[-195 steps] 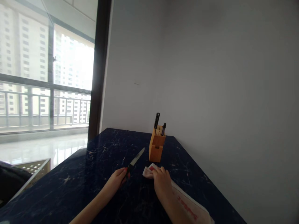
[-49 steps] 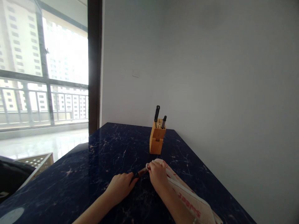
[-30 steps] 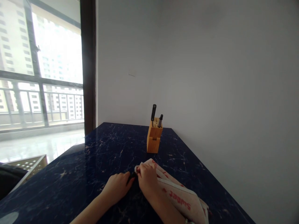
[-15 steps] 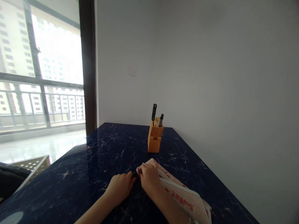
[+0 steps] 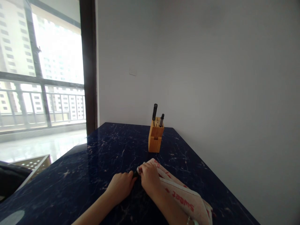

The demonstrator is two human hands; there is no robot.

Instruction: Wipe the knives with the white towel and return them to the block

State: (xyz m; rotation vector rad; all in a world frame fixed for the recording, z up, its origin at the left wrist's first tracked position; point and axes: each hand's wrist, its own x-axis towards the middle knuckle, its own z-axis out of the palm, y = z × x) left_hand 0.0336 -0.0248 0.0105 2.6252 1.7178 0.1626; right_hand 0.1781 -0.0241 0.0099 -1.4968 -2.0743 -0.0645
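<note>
My left hand [image 5: 121,186] is closed around the black handle of a knife [image 5: 135,174], low in the middle of the head view. The blade does not show. Beside it my right hand [image 5: 150,177] grips a pink-white cloth [image 5: 182,197] with red lettering, its bunched edge pinched at the end of the handle. The cloth trails back under my right forearm to the lower right. Beyond both hands a wooden knife block [image 5: 155,143] stands upright, with a black-handled knife [image 5: 154,112] and a black and grey handle [image 5: 161,120] in its slots.
All this is on a dark blue marbled table [image 5: 117,147]. Its right edge runs along a pale wall [image 5: 222,93]. To the left are a perforated light chair [image 5: 35,168] with dark fabric [image 5: 11,178] on it and a large window [image 5: 42,81].
Both hands keep their grip on the handle and the cloth, nearly in the same place. The view has shifted very slightly.
</note>
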